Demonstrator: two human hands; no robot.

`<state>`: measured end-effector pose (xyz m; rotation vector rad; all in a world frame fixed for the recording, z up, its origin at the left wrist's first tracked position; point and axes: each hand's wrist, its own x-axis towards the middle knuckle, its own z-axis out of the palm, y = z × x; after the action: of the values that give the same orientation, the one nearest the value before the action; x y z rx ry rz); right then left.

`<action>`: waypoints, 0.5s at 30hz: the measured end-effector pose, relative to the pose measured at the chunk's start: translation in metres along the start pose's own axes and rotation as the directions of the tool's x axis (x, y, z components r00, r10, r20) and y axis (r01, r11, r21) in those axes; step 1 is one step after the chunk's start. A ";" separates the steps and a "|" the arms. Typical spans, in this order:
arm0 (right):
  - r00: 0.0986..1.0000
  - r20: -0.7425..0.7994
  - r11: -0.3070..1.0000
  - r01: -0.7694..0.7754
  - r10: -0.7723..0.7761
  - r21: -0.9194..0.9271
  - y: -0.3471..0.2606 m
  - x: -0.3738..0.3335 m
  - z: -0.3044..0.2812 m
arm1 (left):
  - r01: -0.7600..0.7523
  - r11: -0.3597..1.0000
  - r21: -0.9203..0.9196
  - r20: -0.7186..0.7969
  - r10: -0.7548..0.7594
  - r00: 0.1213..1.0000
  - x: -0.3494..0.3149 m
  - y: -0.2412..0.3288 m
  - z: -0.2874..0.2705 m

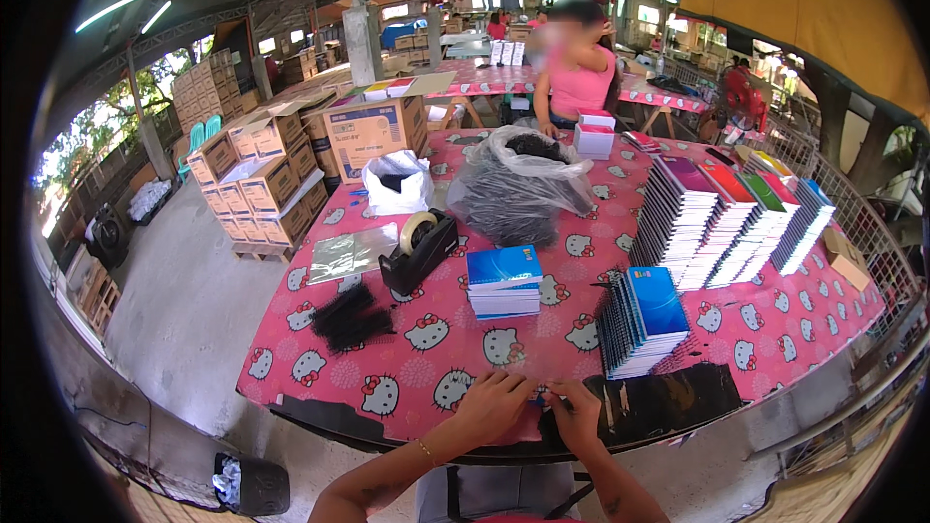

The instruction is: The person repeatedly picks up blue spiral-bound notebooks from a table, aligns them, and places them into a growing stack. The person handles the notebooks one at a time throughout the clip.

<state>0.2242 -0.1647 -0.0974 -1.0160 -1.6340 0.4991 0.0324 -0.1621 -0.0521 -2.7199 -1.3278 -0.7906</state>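
At the near edge of the pink patterned table [426,368], my left hand [494,405] rests with its fingers bent and close together. Beside it, my right hand [575,416] is closed in a pinch. Something small and bluish shows between the two hands, too hidden to name. Just beyond them sits a short stack of blue-covered notebooks [504,269]. Right of that, a taller stack of blue spiral notebooks [661,300] stands near my right hand. To the left lie loose black binding coils [354,320], near a black tape dispenser [419,257].
Clear plastic sheets [351,254], a white bag [395,196] and a large plastic bag of black coils [518,199] lie farther back. Tall notebook stacks [683,213] stand right. A person in pink [581,82] is across the table. Cardboard boxes [373,136] are at the far left.
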 end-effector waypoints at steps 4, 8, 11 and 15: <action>1.000 0.006 1.000 -0.006 0.006 0.005 0.004 -0.003 -0.002 | 0.039 0.999 -0.017 0.058 -0.038 0.998 0.002 -0.001 -0.007; 0.998 0.030 0.999 -0.050 0.051 -0.012 -0.011 0.003 -0.015 | 0.024 1.000 0.004 0.127 -0.024 0.992 0.000 -0.005 -0.009; 0.985 -0.151 0.986 0.060 -0.084 -0.155 -0.037 0.012 -0.047 | -0.031 0.999 -0.033 0.117 0.034 0.993 0.010 -0.006 -0.016; 0.915 -0.381 0.962 0.028 -0.134 -0.271 -0.038 0.027 -0.108 | 0.007 0.995 -0.102 0.175 0.011 0.984 0.023 -0.005 -0.045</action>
<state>0.3100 -0.1822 -0.0190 -1.1510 -1.3866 0.0101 0.0208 -0.1523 -0.0039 -2.9311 -1.3508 -0.6487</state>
